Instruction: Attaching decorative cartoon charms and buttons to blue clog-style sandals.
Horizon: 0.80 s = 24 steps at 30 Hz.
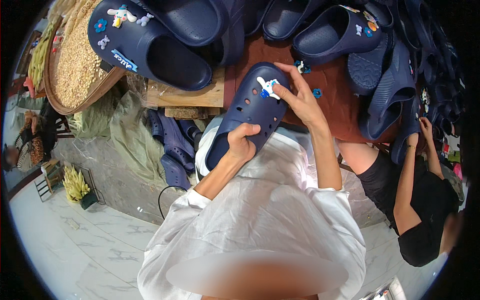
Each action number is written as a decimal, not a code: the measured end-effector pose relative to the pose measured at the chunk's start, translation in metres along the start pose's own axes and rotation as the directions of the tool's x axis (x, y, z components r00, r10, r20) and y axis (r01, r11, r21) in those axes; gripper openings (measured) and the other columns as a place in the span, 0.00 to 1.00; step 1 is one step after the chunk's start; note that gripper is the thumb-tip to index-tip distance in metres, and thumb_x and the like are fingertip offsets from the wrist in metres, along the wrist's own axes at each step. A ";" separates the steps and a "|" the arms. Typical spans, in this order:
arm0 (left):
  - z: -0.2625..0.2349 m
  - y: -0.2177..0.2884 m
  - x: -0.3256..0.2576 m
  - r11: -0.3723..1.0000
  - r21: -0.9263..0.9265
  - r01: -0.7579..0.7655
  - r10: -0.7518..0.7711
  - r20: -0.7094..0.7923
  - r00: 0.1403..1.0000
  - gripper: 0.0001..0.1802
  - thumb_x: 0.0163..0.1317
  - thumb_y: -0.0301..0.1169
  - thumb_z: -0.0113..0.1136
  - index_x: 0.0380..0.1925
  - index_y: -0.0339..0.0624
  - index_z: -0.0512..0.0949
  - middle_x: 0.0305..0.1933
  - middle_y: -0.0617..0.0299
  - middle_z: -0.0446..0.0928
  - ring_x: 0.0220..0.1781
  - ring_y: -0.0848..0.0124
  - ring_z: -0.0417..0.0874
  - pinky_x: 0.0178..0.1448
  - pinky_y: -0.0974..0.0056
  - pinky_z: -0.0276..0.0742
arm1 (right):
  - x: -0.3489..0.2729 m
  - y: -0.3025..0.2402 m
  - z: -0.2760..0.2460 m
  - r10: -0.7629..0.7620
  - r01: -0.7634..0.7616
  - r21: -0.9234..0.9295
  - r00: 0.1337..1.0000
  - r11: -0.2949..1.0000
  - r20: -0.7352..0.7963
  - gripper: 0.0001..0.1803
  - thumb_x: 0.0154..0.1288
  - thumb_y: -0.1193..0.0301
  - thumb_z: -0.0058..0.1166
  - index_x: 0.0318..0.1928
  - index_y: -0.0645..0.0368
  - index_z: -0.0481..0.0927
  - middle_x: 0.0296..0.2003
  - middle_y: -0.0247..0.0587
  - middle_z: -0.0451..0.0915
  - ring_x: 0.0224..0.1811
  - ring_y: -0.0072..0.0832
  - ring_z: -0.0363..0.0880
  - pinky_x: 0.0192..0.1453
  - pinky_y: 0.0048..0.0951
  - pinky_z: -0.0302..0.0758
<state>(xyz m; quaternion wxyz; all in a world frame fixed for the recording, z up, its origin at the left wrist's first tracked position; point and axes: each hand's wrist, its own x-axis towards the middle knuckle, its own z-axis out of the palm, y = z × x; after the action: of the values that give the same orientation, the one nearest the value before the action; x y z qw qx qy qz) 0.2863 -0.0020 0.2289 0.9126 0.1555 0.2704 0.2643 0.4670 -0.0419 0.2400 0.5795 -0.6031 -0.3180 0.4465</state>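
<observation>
A navy clog (255, 111) with round vent holes is tilted toe-up in front of my chest. My left hand (242, 144) is closed round its side near the opening, thumb on top. On the clog's toe sits a white cartoon shoe charm (267, 86) with blue details. My right hand (302, 97) presses its thumb against that charm while the index finger reaches to the toe's edge. Just beyond those fingers, a small black, white and blue charm (302, 67) and a blue flower charm (317, 93) lie on the brown cloth (332, 112).
A decorated navy clog (135, 42) stands at upper left beside a basket of pale kernels (75, 67). More clogs (175, 155) lie low on the left. Navy clogs (330, 37) crowd the far side and right. A co-worker in black (425, 200) handles another clog at right.
</observation>
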 end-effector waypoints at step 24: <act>0.019 0.014 -0.002 0.994 -0.052 0.099 -0.103 -0.068 0.992 0.32 0.50 0.23 0.52 0.60 0.32 0.68 0.56 0.48 0.76 0.58 0.56 0.80 0.67 0.54 0.74 | 0.000 -0.008 0.001 -0.310 0.254 -0.580 0.951 0.774 0.003 0.40 0.50 0.57 0.75 0.61 0.60 0.73 0.55 0.46 0.72 0.57 0.39 0.74 0.61 0.38 0.72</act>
<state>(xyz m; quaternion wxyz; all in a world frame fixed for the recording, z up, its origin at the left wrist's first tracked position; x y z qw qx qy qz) 0.2899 0.0060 0.2510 0.9182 0.1099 0.3034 0.2296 0.4668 -0.0407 0.2476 0.4451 -0.7146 -0.4972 0.2097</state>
